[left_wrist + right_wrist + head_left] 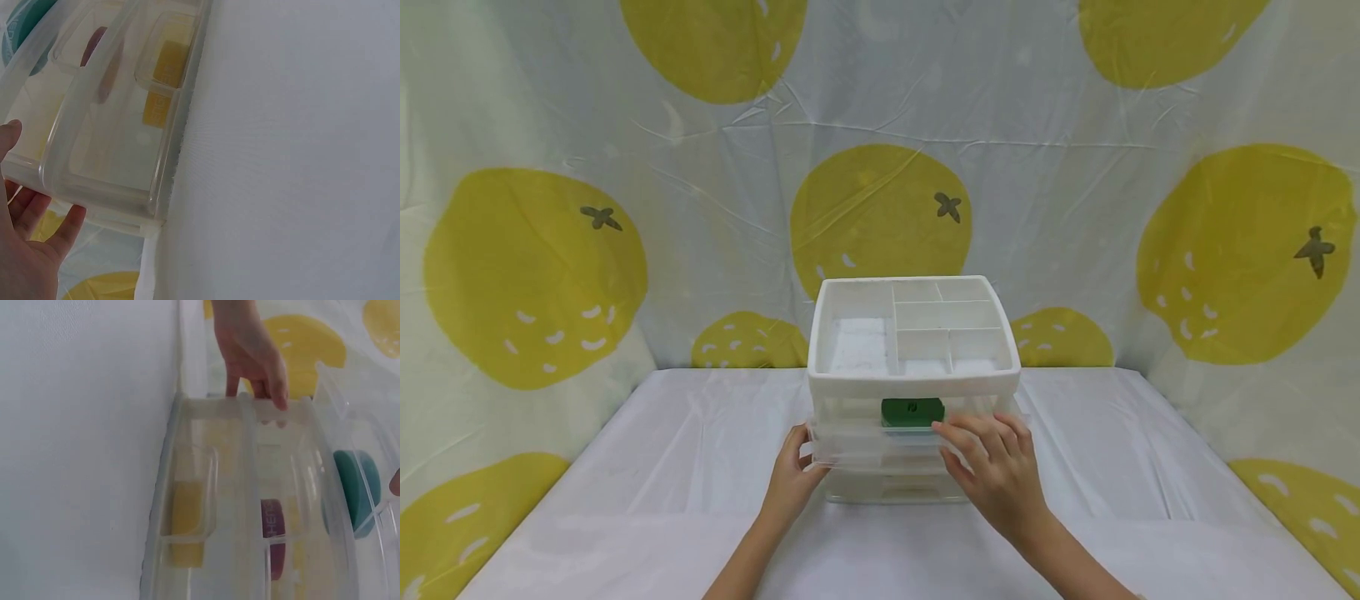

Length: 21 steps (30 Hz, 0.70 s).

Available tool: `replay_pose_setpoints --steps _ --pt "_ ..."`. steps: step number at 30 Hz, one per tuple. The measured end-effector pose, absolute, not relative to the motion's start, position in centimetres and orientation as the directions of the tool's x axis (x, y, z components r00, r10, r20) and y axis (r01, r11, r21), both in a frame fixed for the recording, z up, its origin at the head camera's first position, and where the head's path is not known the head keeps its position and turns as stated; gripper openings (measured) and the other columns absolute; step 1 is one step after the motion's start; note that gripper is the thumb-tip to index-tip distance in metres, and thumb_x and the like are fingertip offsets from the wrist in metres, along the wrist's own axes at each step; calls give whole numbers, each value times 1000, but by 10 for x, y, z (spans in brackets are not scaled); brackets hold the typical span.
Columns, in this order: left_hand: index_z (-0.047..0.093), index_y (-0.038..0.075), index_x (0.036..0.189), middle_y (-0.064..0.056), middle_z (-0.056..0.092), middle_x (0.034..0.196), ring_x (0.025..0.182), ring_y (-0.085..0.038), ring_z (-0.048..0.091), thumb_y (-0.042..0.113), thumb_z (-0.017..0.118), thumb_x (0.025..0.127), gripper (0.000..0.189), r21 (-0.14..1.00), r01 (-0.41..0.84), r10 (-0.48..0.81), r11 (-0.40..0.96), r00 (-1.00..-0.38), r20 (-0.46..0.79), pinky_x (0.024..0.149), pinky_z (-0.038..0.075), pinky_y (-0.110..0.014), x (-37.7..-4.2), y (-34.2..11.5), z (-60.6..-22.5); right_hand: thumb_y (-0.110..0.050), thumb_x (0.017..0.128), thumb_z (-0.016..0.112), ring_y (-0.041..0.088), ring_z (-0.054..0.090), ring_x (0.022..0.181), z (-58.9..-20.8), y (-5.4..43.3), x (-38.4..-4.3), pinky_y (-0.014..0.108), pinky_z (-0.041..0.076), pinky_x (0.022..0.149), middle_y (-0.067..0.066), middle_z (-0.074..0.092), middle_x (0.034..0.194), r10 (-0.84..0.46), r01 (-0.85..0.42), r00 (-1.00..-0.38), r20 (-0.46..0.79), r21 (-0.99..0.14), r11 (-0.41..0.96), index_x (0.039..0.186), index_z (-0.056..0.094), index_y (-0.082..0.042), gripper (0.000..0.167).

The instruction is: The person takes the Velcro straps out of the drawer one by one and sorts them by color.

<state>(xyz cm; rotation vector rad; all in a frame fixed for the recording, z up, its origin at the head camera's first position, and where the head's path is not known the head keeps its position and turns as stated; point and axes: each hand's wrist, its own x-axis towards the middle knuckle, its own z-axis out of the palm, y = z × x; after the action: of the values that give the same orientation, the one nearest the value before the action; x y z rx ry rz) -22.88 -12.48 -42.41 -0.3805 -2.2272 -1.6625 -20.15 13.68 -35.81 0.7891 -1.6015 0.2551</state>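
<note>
A white plastic drawer unit [917, 387] stands on the table, with a divided tray on top. Its see-through top drawer [850, 446] sticks out at the front, and a green object [912, 411] lies inside. My left hand [793, 473] rests against the unit's left side, one finger over the front corner and the thumb lower down. Near the right part of the top drawer's front is my right hand [1000, 471], its fingers loosely bent and the index fingertip at the drawer's rim. Only a fingertip [395, 483] of it shows in the right wrist view.
Lower drawers hold a dark red object [273, 537] with white letters and a yellow box [187, 512]. A white cloth covers the table [647, 467]. Behind and at both sides hang white curtains [1037, 192] printed with yellow fruit.
</note>
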Motion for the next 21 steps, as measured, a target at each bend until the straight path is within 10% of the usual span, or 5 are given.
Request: replay_pose_setpoints --steps 21 --pt "52 10 122 -4 52 111 100 -7 45 12 70 77 48 904 339 -24 261 -934 357 79 48 -24 -229 -124 -421 -24 93 49 22 49 81 -345 134 -174 37 33 74 7 59 86 -333 -655 92 939 308 690 91 65 -10 22"
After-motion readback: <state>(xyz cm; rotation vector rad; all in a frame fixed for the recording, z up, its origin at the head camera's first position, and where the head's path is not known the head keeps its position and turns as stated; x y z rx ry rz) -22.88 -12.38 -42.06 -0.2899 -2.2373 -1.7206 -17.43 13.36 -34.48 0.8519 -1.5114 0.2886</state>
